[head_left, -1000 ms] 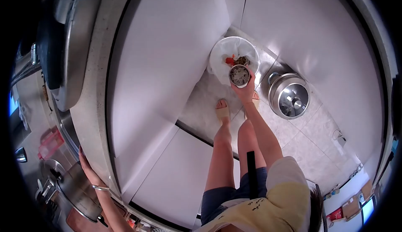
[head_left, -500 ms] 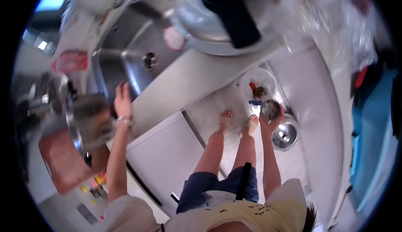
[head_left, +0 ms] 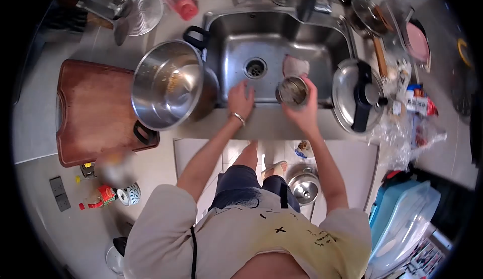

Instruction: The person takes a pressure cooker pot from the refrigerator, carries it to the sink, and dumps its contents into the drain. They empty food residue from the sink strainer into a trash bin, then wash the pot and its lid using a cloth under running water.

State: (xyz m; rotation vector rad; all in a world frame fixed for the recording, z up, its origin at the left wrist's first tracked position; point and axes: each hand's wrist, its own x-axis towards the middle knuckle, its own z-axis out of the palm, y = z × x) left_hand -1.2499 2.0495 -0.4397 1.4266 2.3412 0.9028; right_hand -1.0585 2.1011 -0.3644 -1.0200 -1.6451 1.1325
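Note:
My right hand (head_left: 303, 105) grips a small round metal sink strainer (head_left: 293, 92) at the sink's front rim, its mouth tipped toward me. At the front edge of the steel sink (head_left: 282, 35), my left hand (head_left: 241, 101) is open and holds nothing. A drain hole (head_left: 255, 68) lies beyond that hand in the basin. Just past the strainer, a pinkish cloth (head_left: 296, 66) rests on the sink floor.
Left of the sink, a large steel pot (head_left: 168, 85) overlaps a brown cutting board (head_left: 95, 108). A pot lid (head_left: 352, 98) lies at the sink's right edge, near plastic bags (head_left: 395, 138). Below on the floor stand a metal bowl (head_left: 305, 186) and a bin (head_left: 303, 149).
The view has turned from the floor and bin to face the sink. My right hand has brought the strainer up from above the bin to the sink front.

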